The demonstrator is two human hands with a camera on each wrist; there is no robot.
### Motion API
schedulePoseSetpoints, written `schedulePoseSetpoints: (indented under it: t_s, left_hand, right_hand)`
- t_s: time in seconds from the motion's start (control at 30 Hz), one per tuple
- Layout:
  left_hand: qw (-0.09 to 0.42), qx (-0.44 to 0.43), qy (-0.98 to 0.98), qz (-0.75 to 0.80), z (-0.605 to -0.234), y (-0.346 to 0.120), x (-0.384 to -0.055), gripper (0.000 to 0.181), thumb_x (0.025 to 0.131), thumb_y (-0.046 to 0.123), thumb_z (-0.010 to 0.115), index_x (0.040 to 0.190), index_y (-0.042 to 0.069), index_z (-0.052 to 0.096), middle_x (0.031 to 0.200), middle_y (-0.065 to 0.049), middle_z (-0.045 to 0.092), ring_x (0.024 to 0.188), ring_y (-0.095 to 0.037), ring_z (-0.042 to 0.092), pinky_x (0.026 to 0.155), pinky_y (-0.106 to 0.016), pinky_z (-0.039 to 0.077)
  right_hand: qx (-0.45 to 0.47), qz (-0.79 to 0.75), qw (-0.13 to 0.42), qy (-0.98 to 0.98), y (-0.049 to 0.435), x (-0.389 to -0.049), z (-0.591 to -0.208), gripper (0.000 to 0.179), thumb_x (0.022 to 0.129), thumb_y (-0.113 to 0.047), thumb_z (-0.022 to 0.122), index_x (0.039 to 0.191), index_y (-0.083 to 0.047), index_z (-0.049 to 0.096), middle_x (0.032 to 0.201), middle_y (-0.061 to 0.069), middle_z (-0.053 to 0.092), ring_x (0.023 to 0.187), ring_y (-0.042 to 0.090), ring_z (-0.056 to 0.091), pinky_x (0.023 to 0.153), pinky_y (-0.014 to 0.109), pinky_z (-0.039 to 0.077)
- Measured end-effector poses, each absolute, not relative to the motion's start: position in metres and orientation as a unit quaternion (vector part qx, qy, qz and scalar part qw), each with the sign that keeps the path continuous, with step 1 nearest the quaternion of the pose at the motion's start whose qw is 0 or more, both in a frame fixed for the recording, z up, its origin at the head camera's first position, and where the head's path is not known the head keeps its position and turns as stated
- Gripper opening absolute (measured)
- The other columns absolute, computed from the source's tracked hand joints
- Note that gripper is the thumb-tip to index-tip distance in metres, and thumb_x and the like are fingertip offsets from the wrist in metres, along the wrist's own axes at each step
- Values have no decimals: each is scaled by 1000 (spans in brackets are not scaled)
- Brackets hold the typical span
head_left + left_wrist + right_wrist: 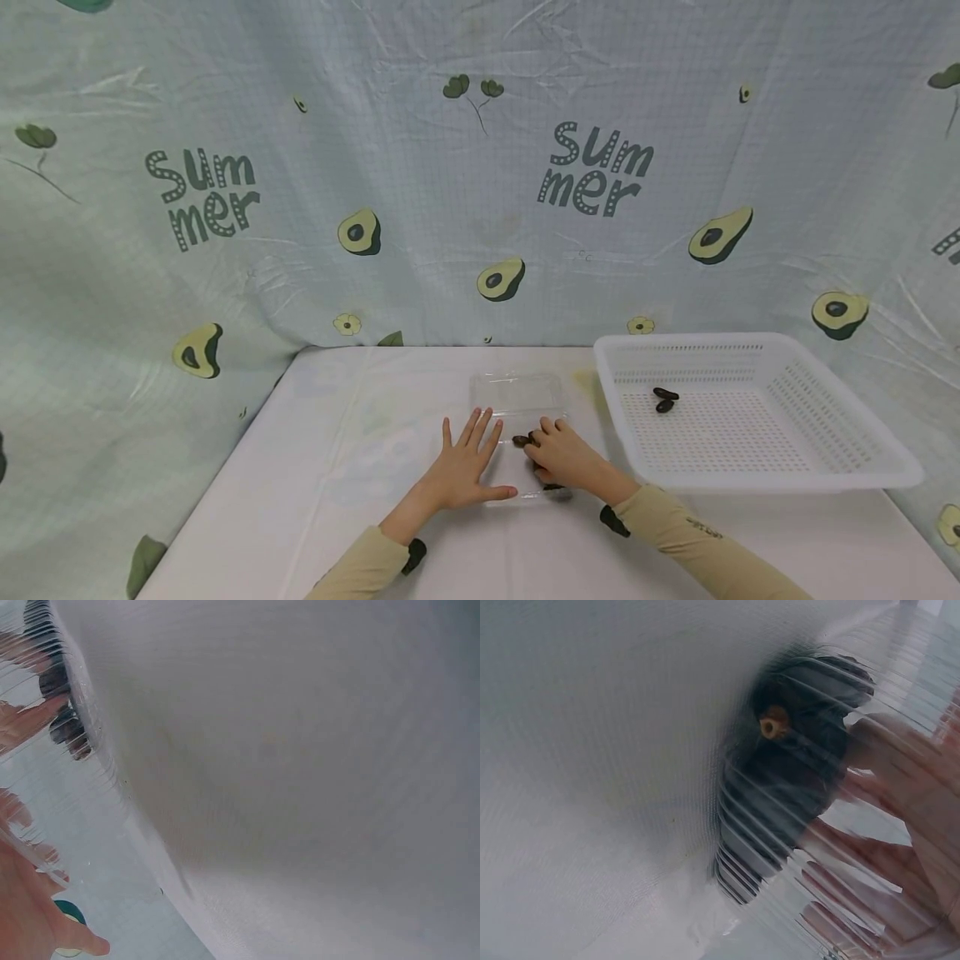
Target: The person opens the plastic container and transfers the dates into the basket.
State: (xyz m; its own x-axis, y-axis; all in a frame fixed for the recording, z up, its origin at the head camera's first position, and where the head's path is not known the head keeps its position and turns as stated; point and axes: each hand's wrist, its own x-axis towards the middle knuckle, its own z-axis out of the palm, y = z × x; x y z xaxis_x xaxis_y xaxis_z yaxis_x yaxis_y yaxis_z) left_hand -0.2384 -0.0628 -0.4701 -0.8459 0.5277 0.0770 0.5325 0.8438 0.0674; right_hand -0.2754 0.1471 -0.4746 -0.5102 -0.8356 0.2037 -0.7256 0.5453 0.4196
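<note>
A clear plastic clamshell box [517,393] lies with its lid flipped back, and several dark, elongated fruits [521,441] are in its near half. My left hand [461,471] is spread out over the box's left side, fingers straight and thumb pointing right. At the right side, my right hand [564,457] has curled fingers and holds a dark fruit inside the box. Through the ridged plastic wall, the right wrist view shows fingers against dark fruit [802,769], one with a brown stem end. Dark fruits [69,731] also appear through plastic in the left wrist view.
A white perforated plastic basket [757,482] stands to the right, with two dark fruits [665,393] near its left side. The white-covered table [322,433] meets a hanging cloth [420,167] printed with avocados and lettering behind it.
</note>
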Motion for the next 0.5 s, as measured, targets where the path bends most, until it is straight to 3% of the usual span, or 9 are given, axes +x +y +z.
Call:
schedulePoseSetpoints:
  t_s: [0.3,0.5]
  left_hand:
    - [51,-295,-950,-84,-470,-65,-235,98,75,79,23,145,12,7,151,-16,5,138,-34,6,96,-70,8]
    - [32,-280,-958,-52,-469,-63,-237,97,76,75,36,144,9,14,150,-17,8,138,-34,8,96,-69,11]
  right_hand:
    - [462,-107,231,-850,149,-274,-469,22,73,-32,70,85,-18,57,78,2,51,70,17,41,59,29,37]
    - [452,-104,295,-836,152,-270,-458,22,68,-29,71,77,-17,55,73,1,48,67,17,39,57,28,37]
